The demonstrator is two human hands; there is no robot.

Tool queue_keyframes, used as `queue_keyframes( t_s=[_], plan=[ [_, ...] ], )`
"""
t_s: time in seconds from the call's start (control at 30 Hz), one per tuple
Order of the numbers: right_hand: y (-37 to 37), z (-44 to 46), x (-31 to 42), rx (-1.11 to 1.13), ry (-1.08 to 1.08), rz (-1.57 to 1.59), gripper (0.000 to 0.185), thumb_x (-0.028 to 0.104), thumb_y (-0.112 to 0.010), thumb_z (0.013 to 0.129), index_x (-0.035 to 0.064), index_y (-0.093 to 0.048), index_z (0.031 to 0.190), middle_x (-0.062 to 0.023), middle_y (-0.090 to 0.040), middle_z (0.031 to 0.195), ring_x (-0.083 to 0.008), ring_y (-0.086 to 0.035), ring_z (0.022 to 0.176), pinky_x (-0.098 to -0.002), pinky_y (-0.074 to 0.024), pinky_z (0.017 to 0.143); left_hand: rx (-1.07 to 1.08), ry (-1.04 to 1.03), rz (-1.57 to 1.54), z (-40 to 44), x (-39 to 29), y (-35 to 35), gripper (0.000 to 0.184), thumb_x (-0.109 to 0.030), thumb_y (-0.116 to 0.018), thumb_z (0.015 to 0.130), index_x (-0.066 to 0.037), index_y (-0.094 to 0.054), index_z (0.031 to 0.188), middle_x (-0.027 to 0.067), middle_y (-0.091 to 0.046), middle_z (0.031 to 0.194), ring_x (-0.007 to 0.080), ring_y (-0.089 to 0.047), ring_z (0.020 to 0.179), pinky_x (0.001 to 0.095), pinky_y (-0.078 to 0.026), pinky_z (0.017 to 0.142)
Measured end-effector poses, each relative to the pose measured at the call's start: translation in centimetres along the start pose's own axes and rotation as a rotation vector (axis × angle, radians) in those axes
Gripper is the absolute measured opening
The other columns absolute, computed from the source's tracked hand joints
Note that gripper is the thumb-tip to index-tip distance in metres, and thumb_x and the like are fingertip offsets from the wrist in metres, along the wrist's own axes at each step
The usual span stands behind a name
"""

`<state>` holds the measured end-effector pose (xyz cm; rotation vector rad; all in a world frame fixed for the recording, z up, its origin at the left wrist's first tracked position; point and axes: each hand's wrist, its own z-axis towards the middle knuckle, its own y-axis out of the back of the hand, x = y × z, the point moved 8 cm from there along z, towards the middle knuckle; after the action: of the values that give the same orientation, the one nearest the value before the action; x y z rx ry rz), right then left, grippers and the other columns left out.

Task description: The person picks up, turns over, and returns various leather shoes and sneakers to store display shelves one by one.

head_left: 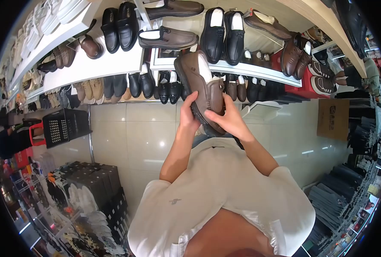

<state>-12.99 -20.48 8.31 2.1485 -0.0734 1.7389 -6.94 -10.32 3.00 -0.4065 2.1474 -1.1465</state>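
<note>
A brown shoe (195, 79) with a dark sole is held up in front of my chest, its opening stuffed with white paper. My left hand (189, 112) grips its sole side near the toe. On the other side my right hand (230, 118) holds the toe end, with the thumb lying across the upper. Just beyond the shoe is a white shelf (259, 70). A pair of black shoes (223, 36) stands there, and a greyish-brown shoe (168, 38) lies to their left.
Lower shelves hold rows of dark shoes (170, 88). A black basket (67, 127) with a red handle is at the left, near a person's hand (37, 132). A cardboard box (333, 118) and folded clothes (329, 192) are at the right. Dark boxes (91, 175) stand lower left.
</note>
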Motion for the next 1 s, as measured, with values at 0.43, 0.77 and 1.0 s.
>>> queue_keyframes(
  t_s=[0.43, 0.77, 1.0],
  plan=[
    [-1.4, -3.6, 1.0, 0.116, -0.119, -0.208, 0.072, 0.041, -0.071, 0.082, -0.0012, -0.044, 0.134, -0.0185, -0.063, 0.116, -0.0271, -0.065, 0.095, -0.0371, -0.0504, 0.080, -0.038, -0.209, -0.229, -0.3, -0.4, 1.6, 0.056, -0.042, -0.044, 0.092, -0.002, -0.048, 0.130, 0.0144, -0.059, 0.124, 0.0277, -0.058, 0.112, 0.0412, -0.046, 0.097],
    [1.4, -4.2, -3.1, 0.556, -0.315, 0.739, 0.071, 0.041, -0.067, 0.088, -0.0040, -0.039, 0.136, -0.0170, -0.059, 0.119, -0.0263, -0.062, 0.108, -0.0408, -0.0547, 0.083, 0.391, -0.249, -0.305, 0.6, 1.2, -5.4, 0.089, -0.057, -0.051, 0.076, 0.001, -0.034, 0.141, 0.0164, -0.057, 0.119, 0.0318, -0.056, 0.110, 0.0487, -0.047, 0.096],
    [8.5, -2.3, -4.4, 0.508, -0.207, 0.621, 0.059, 0.038, -0.066, 0.090, -0.0058, -0.048, 0.125, -0.0139, -0.066, 0.104, -0.0283, -0.070, 0.082, -0.0310, -0.0558, 0.053, 0.328, -0.304, -0.033, 2.2, 3.6, -7.2, 0.081, -0.051, -0.055, 0.091, 0.001, -0.025, 0.146, 0.0169, -0.040, 0.145, 0.0307, -0.042, 0.132, 0.0463, -0.033, 0.110]
  ],
)
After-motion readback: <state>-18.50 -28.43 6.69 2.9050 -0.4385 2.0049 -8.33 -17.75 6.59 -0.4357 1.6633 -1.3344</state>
